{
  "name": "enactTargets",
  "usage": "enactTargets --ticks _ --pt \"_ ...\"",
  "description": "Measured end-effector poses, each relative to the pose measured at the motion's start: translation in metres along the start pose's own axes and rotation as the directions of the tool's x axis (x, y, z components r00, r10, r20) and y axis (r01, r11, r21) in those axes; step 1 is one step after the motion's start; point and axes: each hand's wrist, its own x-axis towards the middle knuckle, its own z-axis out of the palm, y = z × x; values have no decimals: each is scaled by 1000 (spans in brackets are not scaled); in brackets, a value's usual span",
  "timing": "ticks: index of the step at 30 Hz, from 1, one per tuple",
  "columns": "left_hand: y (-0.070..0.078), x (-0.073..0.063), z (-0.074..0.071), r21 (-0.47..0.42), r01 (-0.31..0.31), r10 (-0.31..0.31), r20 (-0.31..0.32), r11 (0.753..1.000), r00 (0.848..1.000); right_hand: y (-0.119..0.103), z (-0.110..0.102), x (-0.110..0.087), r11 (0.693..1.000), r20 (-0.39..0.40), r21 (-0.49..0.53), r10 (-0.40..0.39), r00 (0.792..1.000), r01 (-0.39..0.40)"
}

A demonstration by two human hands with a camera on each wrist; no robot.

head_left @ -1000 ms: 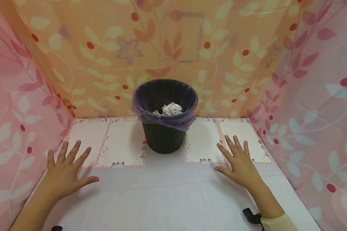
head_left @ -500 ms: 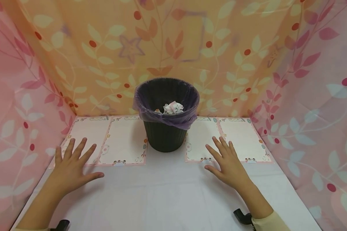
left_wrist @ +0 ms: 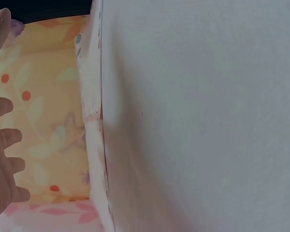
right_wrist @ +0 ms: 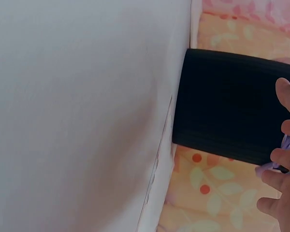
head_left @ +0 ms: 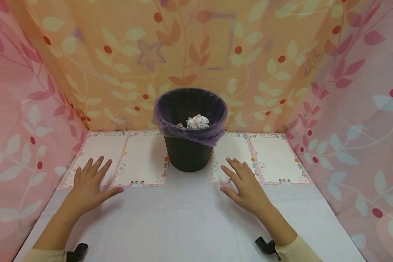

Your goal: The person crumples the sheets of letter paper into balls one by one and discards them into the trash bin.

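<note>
Black bin point(head_left: 189, 155) stands beyond left hand point(head_left: 89, 188) and right hand point(head_left: 246, 188), fingers spread wide.

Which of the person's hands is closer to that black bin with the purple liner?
Right. The right hand is close to the black bin, in front of it and to its right, without touching; the left hand is farther away, out to its left.

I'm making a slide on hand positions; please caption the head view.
Left hand and right hand, both empty, before a dark bin lined with purple plastic, crumpled paper inside.
</note>
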Motion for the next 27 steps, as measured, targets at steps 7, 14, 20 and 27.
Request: enactTargets --ticks 7,14,20,27 --pt "1 10 8 -62 49 -48 22 997 999 -12 11 9 996 -11 83 -11 1000 12" --pt "2 24 16 -92 99 -92 74 991 993 -23 24 16 989 -25 143 -41 999 45" --pt "0 34 27 -81 102 -93 99 991 991 -36 32 26 978 -19 199 -51 999 54" --pt "-2 41 37 -124 97 -82 119 988 989 -53 44 39 966 34 257 -39 999 29"
